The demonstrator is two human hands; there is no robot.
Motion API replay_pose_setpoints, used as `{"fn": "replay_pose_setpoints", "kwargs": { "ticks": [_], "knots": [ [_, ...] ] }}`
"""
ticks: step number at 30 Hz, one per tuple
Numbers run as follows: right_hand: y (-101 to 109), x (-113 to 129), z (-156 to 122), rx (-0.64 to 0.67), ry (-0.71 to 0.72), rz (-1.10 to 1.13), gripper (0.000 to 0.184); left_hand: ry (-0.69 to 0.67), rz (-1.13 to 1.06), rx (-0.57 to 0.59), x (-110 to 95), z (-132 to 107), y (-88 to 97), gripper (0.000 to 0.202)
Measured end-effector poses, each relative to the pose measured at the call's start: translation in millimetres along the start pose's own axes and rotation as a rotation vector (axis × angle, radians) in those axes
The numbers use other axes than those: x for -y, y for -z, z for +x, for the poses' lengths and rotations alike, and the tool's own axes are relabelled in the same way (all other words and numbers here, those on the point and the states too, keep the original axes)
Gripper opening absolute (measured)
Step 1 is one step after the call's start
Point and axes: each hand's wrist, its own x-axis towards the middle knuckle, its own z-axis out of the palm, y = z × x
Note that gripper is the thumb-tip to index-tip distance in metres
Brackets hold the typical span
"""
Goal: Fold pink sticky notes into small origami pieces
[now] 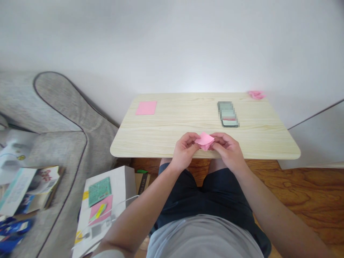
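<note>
A small folded piece of pink paper [205, 139] is held between both hands just above the table's front edge. My left hand [186, 148] pinches its left corner with thumb and fingers. On the other side my right hand [227, 147] grips the right corner in the same way. The top layer of the paper is a diamond shape, with more folds showing beneath it. Behind the hands, to the right, a phone [228, 114] lies on the table, its screen blurred out.
The pale wooden table [182, 111] stands against a white wall. A flat pink sheet [146, 108] lies at its back left, crumpled-looking pink paper [257, 94] at its back right corner. Left are a grey sofa [60, 143] and a white box [118, 182] carrying a green mat [99, 191].
</note>
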Motion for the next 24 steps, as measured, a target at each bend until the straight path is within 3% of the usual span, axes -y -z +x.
{"fn": "replay_pose_setpoints", "kwargs": {
  "ticks": [6, 13, 17, 24],
  "knots": [
    [3, -7, 22, 0.004, -0.015, 0.016, 0.032, 0.005, 0.110, 0.058, -3, 24, 7.6, 0.022],
    [9, -6, 78, 0.020, 0.031, -0.021, 0.031, -0.059, 0.141, 0.106, -11, 92, 19.7, 0.022],
    [8, 2, 108, 0.105, 0.024, -0.071, 0.026, -0.058, 0.141, 0.096, -14, 122, 30.1, 0.024],
    [-1, -5, 152, 0.138, -0.109, -0.001, 0.019, 0.005, 0.092, 0.057, -10, 144, 49.1, 0.021]
  ]
}}
